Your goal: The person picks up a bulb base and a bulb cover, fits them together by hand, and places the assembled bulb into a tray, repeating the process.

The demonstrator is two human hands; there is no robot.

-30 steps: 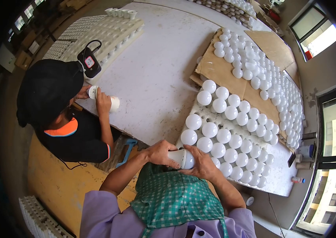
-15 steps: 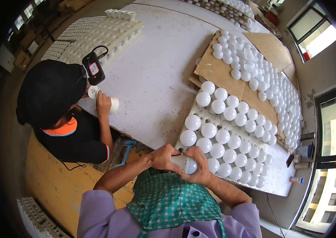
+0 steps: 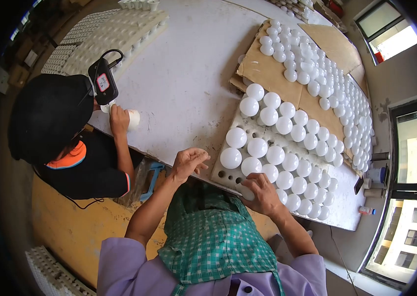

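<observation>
My right hand (image 3: 262, 192) is closed round a white bulb (image 3: 246, 193) at the near edge of the egg-carton tray (image 3: 222, 174). Rows of round white bulbs (image 3: 251, 166) stand in this tray, just beyond that hand. Several dark holes show at the tray's near left corner. My left hand (image 3: 189, 164) is raised by the table's front edge, left of the tray, with its fingers apart and nothing in it.
At the left a co-worker in a black cap (image 3: 51, 123) handles a small white part beside a white roll (image 3: 133, 120). More bulbs lie on brown cardboard (image 3: 272, 74) at the right. Trays of white parts (image 3: 115, 39) stand at the back left.
Both hands held the bulb together before. My left hand has let go and moved up and left; my right hand has carried the bulb right, to the tray. The view has shifted slightly.
</observation>
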